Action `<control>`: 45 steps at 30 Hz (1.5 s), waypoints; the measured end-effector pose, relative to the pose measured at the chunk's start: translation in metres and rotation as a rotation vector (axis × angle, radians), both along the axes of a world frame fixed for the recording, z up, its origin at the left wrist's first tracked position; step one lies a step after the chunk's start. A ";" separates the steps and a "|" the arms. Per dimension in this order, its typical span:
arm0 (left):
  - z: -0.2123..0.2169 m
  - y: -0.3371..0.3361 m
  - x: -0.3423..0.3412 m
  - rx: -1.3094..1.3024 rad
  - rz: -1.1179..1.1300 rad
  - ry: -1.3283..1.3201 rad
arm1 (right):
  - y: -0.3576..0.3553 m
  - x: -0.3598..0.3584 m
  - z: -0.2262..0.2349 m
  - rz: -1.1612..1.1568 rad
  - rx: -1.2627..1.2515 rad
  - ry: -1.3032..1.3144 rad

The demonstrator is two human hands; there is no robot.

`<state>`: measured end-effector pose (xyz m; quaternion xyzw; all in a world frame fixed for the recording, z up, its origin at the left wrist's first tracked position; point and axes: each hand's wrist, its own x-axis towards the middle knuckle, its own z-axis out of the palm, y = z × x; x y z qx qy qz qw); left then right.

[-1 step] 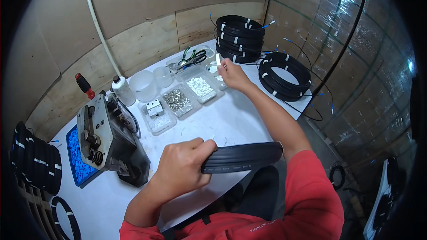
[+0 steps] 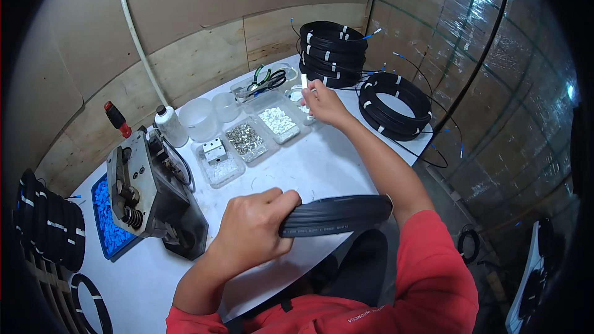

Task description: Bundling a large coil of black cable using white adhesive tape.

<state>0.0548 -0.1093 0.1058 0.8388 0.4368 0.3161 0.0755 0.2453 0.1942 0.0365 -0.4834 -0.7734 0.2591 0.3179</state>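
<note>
My left hand (image 2: 257, 226) is closed round a coil of black cable (image 2: 340, 215), held above the table's near edge. The coil shows edge-on as a bundle of parallel strands and reaches right to my right forearm. Farther off, my right hand (image 2: 326, 105) pinches a short white strip (image 2: 304, 81), which looks like tape and stands upright from the fingertips. Below these fingers is a white round item (image 2: 295, 94), partly hidden by the hand. Left of it lies a clear tray of small white pieces (image 2: 278, 122).
A tray of metal parts (image 2: 246, 141) sits mid-table. A dark metal press (image 2: 161, 192) stands left, beside a tray of blue pieces (image 2: 112, 226). Stacked cable coils (image 2: 332, 55) and another coil (image 2: 396, 106) lie at far right. Pliers (image 2: 263, 77) rest at the back.
The right end of the held coil has risen very slightly. My right hand stays nearly where it was, with the white strip in its fingers.
</note>
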 end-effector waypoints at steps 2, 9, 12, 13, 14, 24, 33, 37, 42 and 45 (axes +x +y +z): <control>0.004 0.009 0.002 0.017 0.011 0.001 | -0.025 0.007 0.027 0.053 -0.252 0.302; 0.012 0.040 0.011 0.013 0.077 -0.004 | -0.104 0.038 0.105 0.364 -0.260 0.693; 0.016 0.049 0.017 0.007 0.117 -0.014 | -0.128 0.046 0.123 0.344 -0.248 0.675; 0.018 0.051 0.019 0.003 0.137 -0.004 | -0.134 0.047 0.126 0.343 -0.267 0.686; 0.018 0.053 0.020 0.007 0.137 -0.002 | -0.138 0.048 0.128 0.345 -0.262 0.689; 0.010 0.048 0.026 0.159 0.037 0.054 | -0.178 0.038 0.122 0.580 -0.394 0.755; 0.005 0.047 0.022 0.169 0.044 0.059 | -0.217 0.026 0.123 0.360 0.053 0.484; 0.002 0.047 0.021 0.204 0.034 0.054 | -0.226 0.026 0.121 0.341 0.227 0.395; 0.000 0.046 0.022 0.219 0.038 0.052 | -0.227 0.026 0.116 0.319 0.341 0.378; 0.002 0.045 0.024 0.228 0.046 0.058 | -0.230 0.028 0.120 0.315 0.314 0.367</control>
